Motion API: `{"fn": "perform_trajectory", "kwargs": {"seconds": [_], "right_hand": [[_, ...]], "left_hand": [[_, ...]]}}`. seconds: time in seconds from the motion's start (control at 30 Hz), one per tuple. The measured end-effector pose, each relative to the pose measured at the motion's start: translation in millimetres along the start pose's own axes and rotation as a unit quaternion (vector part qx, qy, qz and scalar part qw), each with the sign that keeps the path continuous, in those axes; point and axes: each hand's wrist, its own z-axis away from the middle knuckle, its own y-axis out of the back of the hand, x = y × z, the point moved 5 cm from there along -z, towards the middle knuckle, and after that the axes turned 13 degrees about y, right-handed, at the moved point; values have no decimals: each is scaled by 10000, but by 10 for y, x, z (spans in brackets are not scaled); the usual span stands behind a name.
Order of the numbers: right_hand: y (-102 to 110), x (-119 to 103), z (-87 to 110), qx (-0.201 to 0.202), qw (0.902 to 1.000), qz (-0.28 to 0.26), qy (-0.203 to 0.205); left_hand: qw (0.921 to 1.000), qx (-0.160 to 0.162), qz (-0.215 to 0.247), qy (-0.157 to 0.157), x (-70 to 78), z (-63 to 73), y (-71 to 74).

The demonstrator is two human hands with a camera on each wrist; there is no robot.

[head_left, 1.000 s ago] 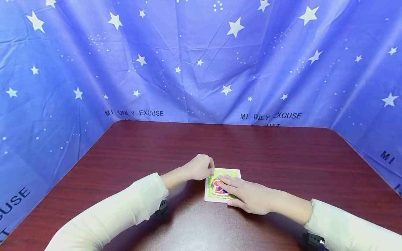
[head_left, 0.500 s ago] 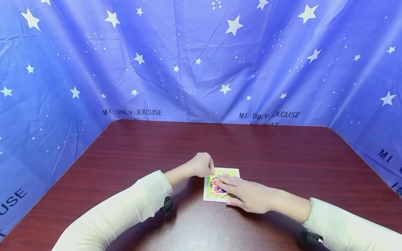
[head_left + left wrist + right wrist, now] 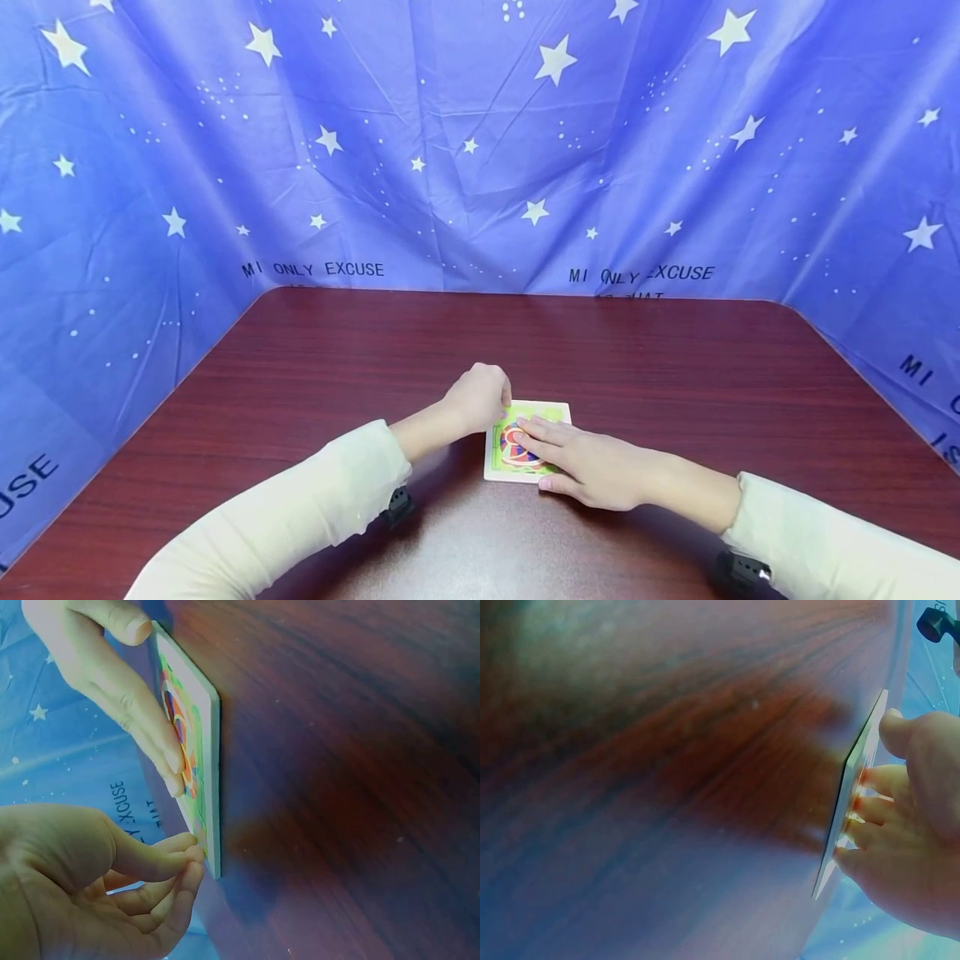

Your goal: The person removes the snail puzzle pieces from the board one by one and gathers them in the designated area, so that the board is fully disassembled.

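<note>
Dipping slightly at the wrist [image 3: 422,431] since earlier, left hand [image 3: 477,400] touching board [image 3: 507,447]

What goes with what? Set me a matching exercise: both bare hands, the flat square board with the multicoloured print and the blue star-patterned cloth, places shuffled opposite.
Column 1
1. Bare left hand
2. Bare right hand
3. Flat square multicoloured board
4. Blue star-patterned cloth

Column 2
A. Hanging behind the dark red wood-grain table
B. On top of the board, fingers extended
C. Lying on the table
D. Curled fingers at the board's far left corner

Right pairs: 1-D; 2-B; 3-C; 4-A
</note>
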Motion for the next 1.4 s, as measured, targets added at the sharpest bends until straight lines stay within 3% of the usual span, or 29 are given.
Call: {"fn": "perform_trajectory", "kwargs": {"seconds": [0.17,0.43,0.63,0.97,1.07,1.4], "right_hand": [[-10,10,4,-30,9999,-84,-61],[-20,13,-1,-95,9998,-155,-125],[-18,16,0,-83,9997,-184,-137],[12,8,0,37,9999,-146,-84],[9,10,2,54,9999,-141,-76],[-7,13,7,-12,9996,-205,-173]], "left_hand": [[9999,-66,-42,-109,-1,-21,-5],[9977,-350,521,-242,-90,-134,14],[9958,-676,588,-193,-109,-176,46],[9963,-530,329,-590,-66,-113,67],[9971,-489,279,-521,-69,-96,63],[9994,-269,-76,192,-24,-68,61]]}}
